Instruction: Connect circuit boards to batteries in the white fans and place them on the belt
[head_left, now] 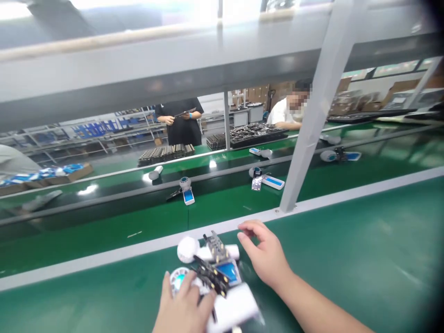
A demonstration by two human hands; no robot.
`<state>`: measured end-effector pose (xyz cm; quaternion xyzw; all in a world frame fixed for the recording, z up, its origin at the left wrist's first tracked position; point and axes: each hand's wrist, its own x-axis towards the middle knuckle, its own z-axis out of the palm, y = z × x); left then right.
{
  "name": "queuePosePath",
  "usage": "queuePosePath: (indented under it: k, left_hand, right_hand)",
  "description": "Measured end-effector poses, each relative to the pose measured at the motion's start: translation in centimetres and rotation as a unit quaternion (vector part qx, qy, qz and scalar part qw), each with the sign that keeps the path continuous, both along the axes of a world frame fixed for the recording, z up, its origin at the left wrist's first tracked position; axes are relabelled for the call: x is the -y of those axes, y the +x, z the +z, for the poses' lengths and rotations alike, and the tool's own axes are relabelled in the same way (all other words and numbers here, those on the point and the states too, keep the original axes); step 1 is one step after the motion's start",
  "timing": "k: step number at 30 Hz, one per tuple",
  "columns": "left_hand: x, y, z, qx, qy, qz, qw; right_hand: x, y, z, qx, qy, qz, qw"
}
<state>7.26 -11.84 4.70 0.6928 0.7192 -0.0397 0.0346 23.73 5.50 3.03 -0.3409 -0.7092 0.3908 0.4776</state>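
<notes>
Several white handheld devices with round heads and blue panels lie in a pile on the green bench top just in front of me. My left hand point(183, 300) is over the near left of the pile, fingers spread across a round head with a turquoise centre point(179, 280); whether it presses on it I cannot tell. Beside those fingers lies a dark circuit board point(211, 275) with yellowish dots, and farther back a greyer board point(218, 247). A white device body point(236, 306) is close to me. Right of the pile, my right hand point(265, 254) hovers with thumb and forefinger apart, holding nothing.
Beyond a pale metal rail point(138, 253) runs a green conveyor belt point(222, 203) carrying more devices, one with a blue panel point(188, 195). A slanted grey post point(312, 111) rises at right. Trays of boards point(258, 134) and two people are across the line.
</notes>
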Motion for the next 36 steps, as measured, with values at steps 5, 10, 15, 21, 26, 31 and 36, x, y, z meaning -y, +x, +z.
queuePosePath:
  k: [5,10,15,21,26,31,36]
  left_hand:
    - [-1.8,-7.8,2.2,-0.045,0.018,0.105,0.993]
    - [-3.1,-19.0,3.5,-0.078,0.019,0.197,0.977]
    - [-6.1,-24.7,5.8,-0.079,0.044,0.249,0.964]
    - [-16.4,-21.2,4.3,-0.001,0.092,0.280,0.956]
    - [-21.2,-17.6,3.7,0.031,0.076,0.328,0.941]
    - [-19.0,-15.4,5.4,0.034,0.045,0.310,0.949]
    - [-11.0,-10.9,5.6,0.038,0.027,0.244,0.969]
  right_hand:
    - [0.0,-0.1,0.2,0.017,-0.016,0.008,1.000]
    - [0.1,-0.2,0.3,0.025,-0.023,0.015,0.999]
    - [0.2,-0.3,0.2,0.028,-0.027,0.026,0.999]
    - [0.3,-0.7,-0.4,0.044,-0.012,0.046,0.998]
    - [-0.1,-0.8,-0.6,0.062,-0.008,0.044,0.997]
    - [0.0,-0.7,0.3,0.056,-0.005,0.029,0.998]
    - [0.8,-0.8,0.6,0.081,-0.035,0.050,0.995]
